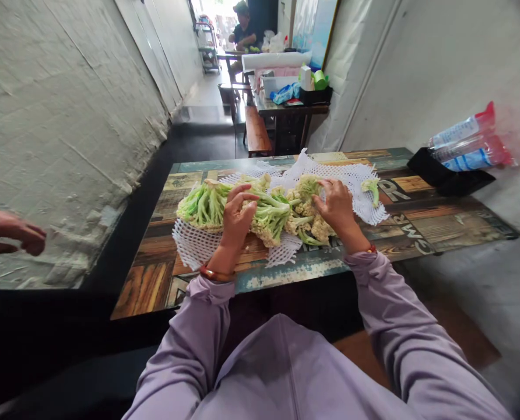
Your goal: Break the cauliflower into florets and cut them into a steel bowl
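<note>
Pieces of cauliflower (271, 219) with pale green stems lie across white foam netting (196, 242) on the table. My left hand (236, 219) is over the left part of them, thumb and fingers curved but apart, with no piece clearly between them. At the right, the fingertips of my right hand (337, 207) close on a cauliflower floret (308, 186) above a pile of smaller florets (316, 228). One single floret (372, 189) rests apart on the netting at the far right.
The patterned wooden table (150, 251) meets the wall at right, where a black holder (448, 175) carries wrapped packages (470, 143). Another person's hand (10, 232) reaches in from the left edge. Behind stand a bench (257, 131), a second cluttered table (266, 106) and a seated person (245, 32).
</note>
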The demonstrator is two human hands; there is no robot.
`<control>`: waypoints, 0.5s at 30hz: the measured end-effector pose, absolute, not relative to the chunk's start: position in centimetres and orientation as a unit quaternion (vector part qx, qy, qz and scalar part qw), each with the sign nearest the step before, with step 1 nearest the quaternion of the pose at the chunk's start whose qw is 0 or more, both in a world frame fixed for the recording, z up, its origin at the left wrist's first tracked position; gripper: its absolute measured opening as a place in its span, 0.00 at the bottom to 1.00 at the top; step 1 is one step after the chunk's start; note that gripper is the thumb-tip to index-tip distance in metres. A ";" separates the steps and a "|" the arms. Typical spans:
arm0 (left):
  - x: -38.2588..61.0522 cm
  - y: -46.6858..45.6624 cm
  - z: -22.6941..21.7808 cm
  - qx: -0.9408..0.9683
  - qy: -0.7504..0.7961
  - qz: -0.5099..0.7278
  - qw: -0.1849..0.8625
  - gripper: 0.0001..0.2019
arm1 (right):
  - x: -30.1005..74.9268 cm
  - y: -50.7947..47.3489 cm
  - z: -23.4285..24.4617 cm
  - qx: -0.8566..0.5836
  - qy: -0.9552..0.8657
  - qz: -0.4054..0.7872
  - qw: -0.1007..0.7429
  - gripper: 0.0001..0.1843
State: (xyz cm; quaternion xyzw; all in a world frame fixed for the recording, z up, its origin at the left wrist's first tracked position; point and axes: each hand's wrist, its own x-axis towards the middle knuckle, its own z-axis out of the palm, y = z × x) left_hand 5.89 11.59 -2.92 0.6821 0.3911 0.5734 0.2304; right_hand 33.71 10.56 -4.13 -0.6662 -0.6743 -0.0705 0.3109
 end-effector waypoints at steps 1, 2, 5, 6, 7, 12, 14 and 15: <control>6.0 11.9 -2.8 0.683 0.389 0.572 0.237 0.06 | 33.4 10.1 -3.7 -0.640 -0.691 -0.058 0.331 0.22; 6.1 12.1 -2.8 0.685 0.386 0.569 0.241 0.06 | 32.9 9.6 -3.2 -0.604 -0.714 -0.041 0.351 0.21; 6.5 12.4 -2.6 0.690 0.382 0.563 0.246 0.06 | 30.3 8.4 -1.7 -0.475 -0.793 0.015 0.382 0.20; 6.6 12.5 -2.5 0.688 0.381 0.565 0.249 0.06 | 29.2 8.2 -1.4 -0.444 -0.812 0.029 0.377 0.21; 6.8 12.5 -2.5 0.684 0.380 0.569 0.252 0.07 | 28.1 8.1 -1.3 -0.422 -0.827 0.039 0.370 0.21; 7.0 12.7 -2.8 0.661 0.352 0.590 0.301 0.17 | 24.6 9.0 -3.0 -0.389 -0.840 0.046 0.375 0.24; 6.8 12.5 -3.0 0.652 0.340 0.592 0.328 0.22 | 24.3 9.5 -4.0 -0.405 -0.822 0.052 0.397 0.23; 6.7 12.4 -3.2 0.652 0.335 0.591 0.337 0.25 | 24.2 9.6 -4.4 -0.418 -0.809 0.056 0.410 0.23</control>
